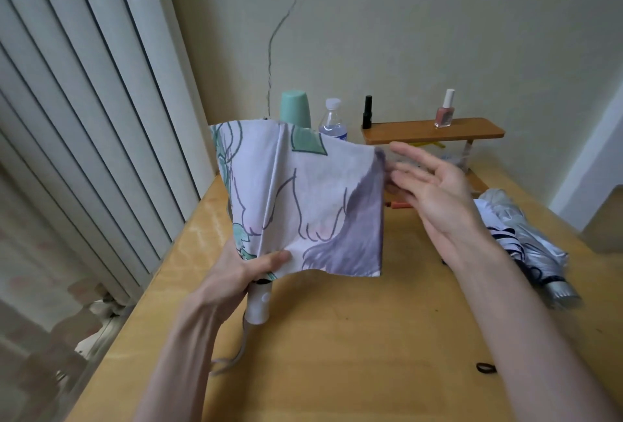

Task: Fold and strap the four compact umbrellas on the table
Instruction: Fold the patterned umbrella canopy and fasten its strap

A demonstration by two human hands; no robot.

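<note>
Gripping printed umbrella, left hand, right hand spread beside canopy

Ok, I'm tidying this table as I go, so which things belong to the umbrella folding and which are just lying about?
Job: printed umbrella, gripped near its handle by the left hand; right hand, open beside its canopy; silver umbrella lying on the table.
Lying about: mint cup, water bottle, black bottle, pink nail polish on the wooden shelf, black hair tie.
</note>
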